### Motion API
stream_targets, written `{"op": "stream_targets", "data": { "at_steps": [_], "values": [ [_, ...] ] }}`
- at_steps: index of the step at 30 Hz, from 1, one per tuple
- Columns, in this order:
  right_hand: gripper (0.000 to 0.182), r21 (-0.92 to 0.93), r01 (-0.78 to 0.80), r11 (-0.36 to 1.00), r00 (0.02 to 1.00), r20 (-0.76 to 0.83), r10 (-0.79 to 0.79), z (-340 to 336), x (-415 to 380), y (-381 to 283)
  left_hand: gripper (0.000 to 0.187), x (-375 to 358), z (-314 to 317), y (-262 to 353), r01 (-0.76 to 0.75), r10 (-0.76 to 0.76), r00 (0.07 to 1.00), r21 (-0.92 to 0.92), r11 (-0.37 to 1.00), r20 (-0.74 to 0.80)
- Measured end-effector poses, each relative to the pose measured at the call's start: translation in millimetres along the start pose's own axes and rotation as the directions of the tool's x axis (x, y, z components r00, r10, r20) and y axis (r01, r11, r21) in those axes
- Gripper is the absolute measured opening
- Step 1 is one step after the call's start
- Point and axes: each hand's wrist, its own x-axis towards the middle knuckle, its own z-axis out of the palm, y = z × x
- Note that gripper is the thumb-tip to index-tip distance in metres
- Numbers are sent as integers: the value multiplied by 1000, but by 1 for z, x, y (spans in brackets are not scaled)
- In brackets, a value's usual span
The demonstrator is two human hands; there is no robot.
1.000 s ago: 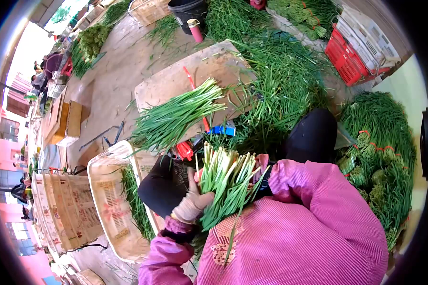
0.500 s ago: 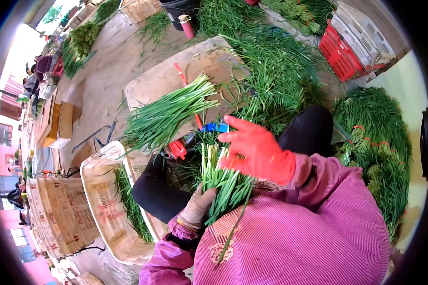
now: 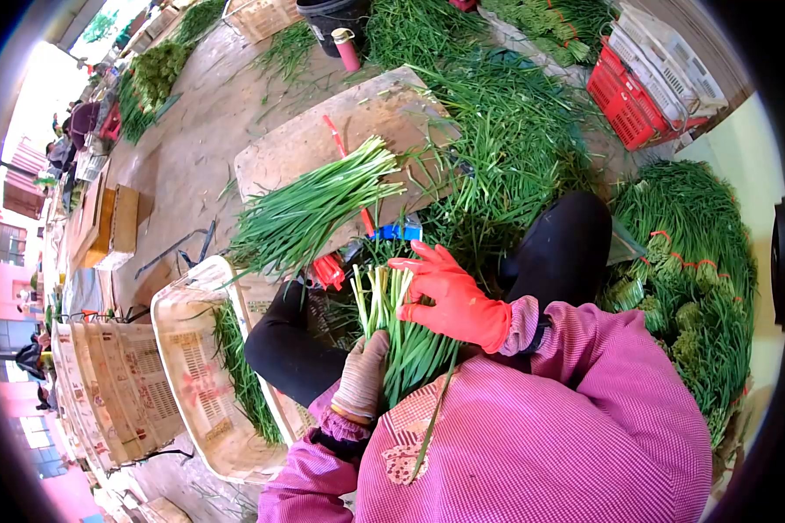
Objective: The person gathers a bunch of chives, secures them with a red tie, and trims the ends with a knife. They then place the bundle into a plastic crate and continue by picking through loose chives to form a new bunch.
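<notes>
A bunch of green stalks (image 3: 417,353) with pale ends upward is held over my lap. Wrapped round its left side is my left hand (image 3: 364,375), in a light knitted glove. My right hand (image 3: 452,301), in a red glove, touches the pale upper ends from the right, fingers bent and partly spread. Beyond my hands, a larger bundle of stalks (image 3: 318,209) lies on a wooden board (image 3: 279,155), with a red strip (image 3: 334,135) beside it. Red ties (image 3: 328,271) and a blue object (image 3: 399,232) are near the board's front edge.
A cream crate (image 3: 209,418) with greens stands at the left, near stacked crates (image 3: 118,383). Loose greens (image 3: 523,131) cover the floor beyond my right knee. Tied bundles (image 3: 693,235) lie at the right. A red crate (image 3: 624,100), black bucket (image 3: 333,17) and pink bottle (image 3: 347,52) are farther off.
My right hand has moved down and left onto the stalks, its fingers more bent. My left hand has shifted slightly and stays round the bunch.
</notes>
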Motion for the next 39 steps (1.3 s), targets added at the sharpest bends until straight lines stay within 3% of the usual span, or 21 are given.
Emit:
{"op": "stream_targets", "data": {
  "at_steps": [3,5,6,9,11,13,14,15,17,19,21,23,25,27,28,30,31,33,35,37,39],
  "values": [
    [13,-21,78,997,994,-81,-79,-4,-1,6,36,-4,4,6,8,-1,997,93,996,-74],
    [11,4,120,993,966,-229,-116,-13,7,15,47,-3,-3,3,-12,26,998,221,975,-56],
    [23,-193,219,956,920,-285,-269,-26,13,20,48,-3,-3,2,-14,25,998,197,980,-53],
    [23,0,-62,998,899,-435,55,-62,30,25,50,-2,0,1,-29,41,998,201,979,-58],
    [19,174,-20,984,831,-544,113,-89,42,57,51,-3,1,-1,-43,61,996,226,973,-70],
    [20,689,-5,724,832,-399,386,-119,48,53,51,-1,-1,-7,-94,109,992,204,974,-63],
    [26,808,-8,589,835,-319,448,-135,47,41,51,2,-8,-9,-89,109,991,242,966,-73],
    [26,809,-9,588,836,-317,448,-143,46,34,51,3,-8,-11,-89,110,991,241,966,-74],
    [31,896,66,439,849,-282,446,-156,46,23,50,5,-9,-12,-96,111,992,217,971,-62],
    [33,885,15,466,827,-273,492,-154,49,10,46,10,-13,-14,-62,90,989,218,974,-121],
    [39,764,-304,569,944,161,288,-145,49,6,32,3,8,-10,-147,162,981,142,979,-102],
    [38,736,-454,502,891,391,232,-115,37,-25,27,1,12,-8,-140,151,980,96,986,-127],
    [39,640,-529,558,834,514,200,-64,31,-22,22,2,3,-10,-97,106,987,76,992,-124],
    [30,388,-632,671,721,611,326,-37,23,-31,20,1,5,-10,-90,101,981,75,993,-164],
    [30,389,-632,670,721,612,325,-30,21,-27,20,0,7,-9,-82,95,975,72,994,-199],
    [22,306,-453,838,830,487,271,-19,19,-18,21,-2,8,-8,-78,99,972,104,991,-213],
    [22,305,-453,838,829,489,270,-19,20,-15,22,-3,9,-7,-74,103,969,134,988,-226],
    [20,344,-323,881,944,182,275,-24,26,-5,25,-6,13,-5,-93,120,970,133,987,-210],
    [24,36,-30,999,972,-230,38,-32,37,15,28,-7,19,-5,-82,139,965,248,965,-224],
    [24,276,-350,895,899,-171,404,-63,51,-14,29,-5,16,-11,-97,152,971,278,956,-184],
    [28,232,-316,920,929,-121,350,-68,53,-17,30,-3,12,-12,-117,174,974,340,933,-142]
  ]
}}
